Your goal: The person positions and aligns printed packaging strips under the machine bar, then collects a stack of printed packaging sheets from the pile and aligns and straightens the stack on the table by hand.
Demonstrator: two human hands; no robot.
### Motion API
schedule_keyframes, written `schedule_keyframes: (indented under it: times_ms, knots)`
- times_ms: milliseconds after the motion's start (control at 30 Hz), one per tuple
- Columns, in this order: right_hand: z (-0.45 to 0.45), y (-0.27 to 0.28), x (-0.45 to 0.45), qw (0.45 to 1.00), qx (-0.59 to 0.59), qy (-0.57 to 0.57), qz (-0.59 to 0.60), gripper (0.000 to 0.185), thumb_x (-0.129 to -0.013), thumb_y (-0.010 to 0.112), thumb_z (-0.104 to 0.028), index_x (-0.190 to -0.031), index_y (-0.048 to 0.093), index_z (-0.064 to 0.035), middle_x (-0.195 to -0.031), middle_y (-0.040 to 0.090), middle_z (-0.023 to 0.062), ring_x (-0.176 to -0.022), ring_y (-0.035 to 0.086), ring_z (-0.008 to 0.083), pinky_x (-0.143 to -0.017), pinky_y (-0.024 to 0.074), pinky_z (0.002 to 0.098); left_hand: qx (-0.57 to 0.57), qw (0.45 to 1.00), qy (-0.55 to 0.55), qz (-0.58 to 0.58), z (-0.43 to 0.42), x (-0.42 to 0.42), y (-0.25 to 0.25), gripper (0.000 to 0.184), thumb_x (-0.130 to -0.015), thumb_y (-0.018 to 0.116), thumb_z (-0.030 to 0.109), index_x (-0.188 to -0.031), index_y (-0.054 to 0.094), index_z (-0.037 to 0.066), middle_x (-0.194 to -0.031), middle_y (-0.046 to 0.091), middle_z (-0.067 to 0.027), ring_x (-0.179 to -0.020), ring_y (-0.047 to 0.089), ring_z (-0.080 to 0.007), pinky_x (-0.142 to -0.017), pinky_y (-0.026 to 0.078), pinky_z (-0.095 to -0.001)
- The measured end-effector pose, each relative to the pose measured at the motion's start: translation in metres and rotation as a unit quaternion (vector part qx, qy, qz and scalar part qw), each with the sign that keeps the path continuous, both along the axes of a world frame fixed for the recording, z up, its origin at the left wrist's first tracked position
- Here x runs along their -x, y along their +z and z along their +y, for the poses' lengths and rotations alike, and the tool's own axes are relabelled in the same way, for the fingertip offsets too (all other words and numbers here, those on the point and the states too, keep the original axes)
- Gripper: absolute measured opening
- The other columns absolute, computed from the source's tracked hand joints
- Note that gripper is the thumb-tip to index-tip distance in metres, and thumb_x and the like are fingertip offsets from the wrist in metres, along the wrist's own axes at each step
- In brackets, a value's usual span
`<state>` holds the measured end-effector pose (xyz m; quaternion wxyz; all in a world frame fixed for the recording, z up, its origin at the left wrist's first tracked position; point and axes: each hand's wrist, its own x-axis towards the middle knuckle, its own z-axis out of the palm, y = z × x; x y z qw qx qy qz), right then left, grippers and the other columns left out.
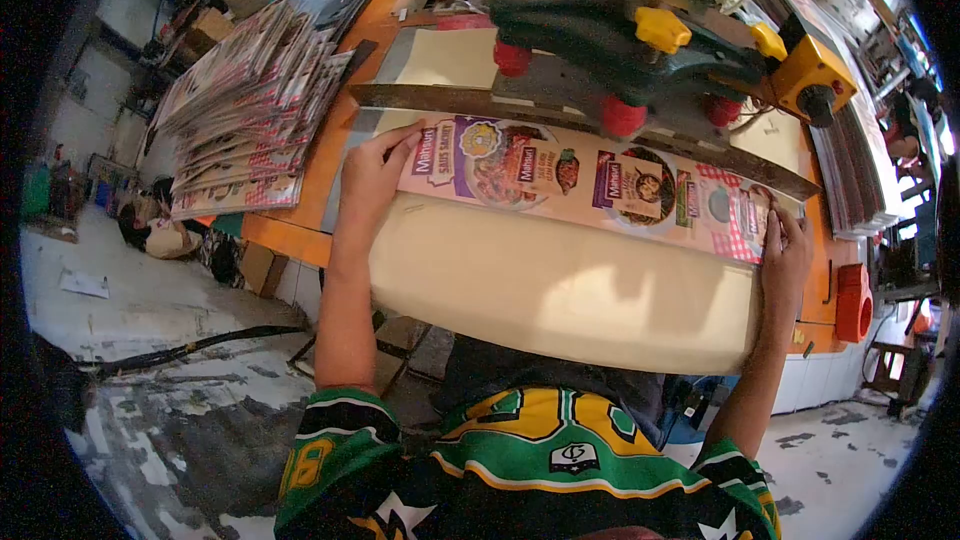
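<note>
A long printed strip (570,183) with food pictures and "Mahsuri" lettering lies crosswise in front of a machine's metal bar (700,140). My left hand (375,175) grips its left end, fingertips at the upper corner. At the opposite end my right hand (788,245) has its fingers closed on the right edge. Below the strip, a plain cream board (560,275) curves down toward my body. The strip's far edge runs close along the bar, and I cannot tell whether it touches.
Above the bar stands a dark green machine arm (590,30) with yellow and red knobs. A yellow control box (812,75) is at its right. Stacked printed sheets (250,110) lie left on the orange table (290,238); another stack (855,155) stands right, near a red ring-shaped object (853,303).
</note>
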<state>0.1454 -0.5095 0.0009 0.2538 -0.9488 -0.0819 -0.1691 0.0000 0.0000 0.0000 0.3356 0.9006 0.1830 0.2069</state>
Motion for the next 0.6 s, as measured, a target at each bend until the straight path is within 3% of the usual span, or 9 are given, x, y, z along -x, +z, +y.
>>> schedule_keyframes:
  times_ms: [267,600]
  knots:
    - [0.002,-0.004,0.001,0.999,0.023,0.016,-0.031,0.029,-0.097,0.057,-0.022,-0.109,0.068,0.0016,-0.088,0.056,0.0171,-0.077,0.058,0.0281,-0.070,0.0461,0.0363,-0.027,1.000,0.007,0.008,0.003,0.002,0.002,0.028,-0.093,0.060,0.026,-0.114,0.071,0.011,-0.099,0.070,-0.0182,-0.087,0.069,-0.0310,-0.078,0.051,-0.0348]
    - [0.004,-0.004,0.001,0.999,0.030,0.002,-0.024,0.029,-0.097,0.056,-0.021,-0.112,0.068,0.0005,-0.090,0.056,0.0176,-0.081,0.058,0.0289,-0.074,0.0463,0.0364,-0.021,1.000,0.002,0.018,-0.001,0.001,0.010,0.028,-0.094,0.060,0.026,-0.114,0.071,0.010,-0.102,0.070,-0.0191,-0.091,0.069,-0.0307,-0.081,0.051,-0.0340]
